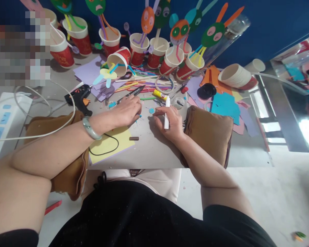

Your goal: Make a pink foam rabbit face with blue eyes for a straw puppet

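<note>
My right hand (173, 121) holds a white pen (167, 115), tilted nearly upright between thumb and fingers. Just left of its fingertips, a small blue paper disc (151, 110) lies on the table. My left hand (128, 109) rests to the left with its fingers curled in; a bit of blue shows beneath them, but what they hold, if anything, is hidden. Black markers (135, 92) lie right behind that hand. A yellow glue stick (159, 94) lies behind the right hand, beside a small clear dish (179, 103). Nearer me is a short brown stick (134, 138).
Red-and-white paper cups (112, 43) holding paper characters line the back, one tipped over. A black glue gun (79, 97) lies left. Brown cushions (208, 132) flank my forearms. Coloured paper (225, 106) and stacked cups (234, 76) lie right; a white cable (64, 127) crosses left.
</note>
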A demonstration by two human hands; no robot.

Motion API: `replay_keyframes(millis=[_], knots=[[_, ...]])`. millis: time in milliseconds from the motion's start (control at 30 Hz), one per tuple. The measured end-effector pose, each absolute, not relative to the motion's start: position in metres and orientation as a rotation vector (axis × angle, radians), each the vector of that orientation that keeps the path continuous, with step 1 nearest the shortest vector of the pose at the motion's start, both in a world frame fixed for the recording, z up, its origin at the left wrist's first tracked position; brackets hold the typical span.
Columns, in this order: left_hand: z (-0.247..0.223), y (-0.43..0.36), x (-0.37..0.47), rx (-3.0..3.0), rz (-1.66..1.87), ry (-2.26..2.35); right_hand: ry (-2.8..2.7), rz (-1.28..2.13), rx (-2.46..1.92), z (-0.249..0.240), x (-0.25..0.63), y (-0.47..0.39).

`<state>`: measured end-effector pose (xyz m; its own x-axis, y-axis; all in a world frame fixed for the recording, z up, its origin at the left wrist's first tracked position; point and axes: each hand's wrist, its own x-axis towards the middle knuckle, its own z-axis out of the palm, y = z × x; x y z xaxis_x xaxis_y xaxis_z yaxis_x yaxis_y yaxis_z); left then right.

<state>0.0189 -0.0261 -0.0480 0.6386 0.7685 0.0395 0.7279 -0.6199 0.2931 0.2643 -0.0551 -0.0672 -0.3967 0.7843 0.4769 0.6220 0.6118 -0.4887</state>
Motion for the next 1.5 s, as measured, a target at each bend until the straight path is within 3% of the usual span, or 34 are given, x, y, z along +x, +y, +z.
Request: replay_keyframes(millis=[133, 367, 533, 867, 1167, 1500], knots=[[-0.041, -0.022, 0.023, 2.467, 0.344, 1.190, -2.123, 0.295, -1.078, -0.066, 0.266, -0.056], [-0.016, -0.026, 0.034, 1.483, 0.525, 1.008, -2.063, 0.269, -0.908, -0.065, 0.265, -0.059], [-0.011, -0.031, 0.036, 1.221, 0.488, 0.931, -2.018, 0.211, -0.757, -0.061, 0.261, -0.063], [-0.009, -0.033, 0.037, 1.220, 0.349, 0.912, -1.987, 0.361, -0.806, -0.060, 0.256, -0.069], [-0.018, -0.030, 0.036, 1.857, 0.493, 1.032, -1.890, 0.514, -1.037, -0.061, 0.257, -0.068], [-0.016, -0.031, 0.038, 1.827, 0.461, 1.037, -1.821, 0.671, -1.040, -0.062, 0.256, -0.065]])
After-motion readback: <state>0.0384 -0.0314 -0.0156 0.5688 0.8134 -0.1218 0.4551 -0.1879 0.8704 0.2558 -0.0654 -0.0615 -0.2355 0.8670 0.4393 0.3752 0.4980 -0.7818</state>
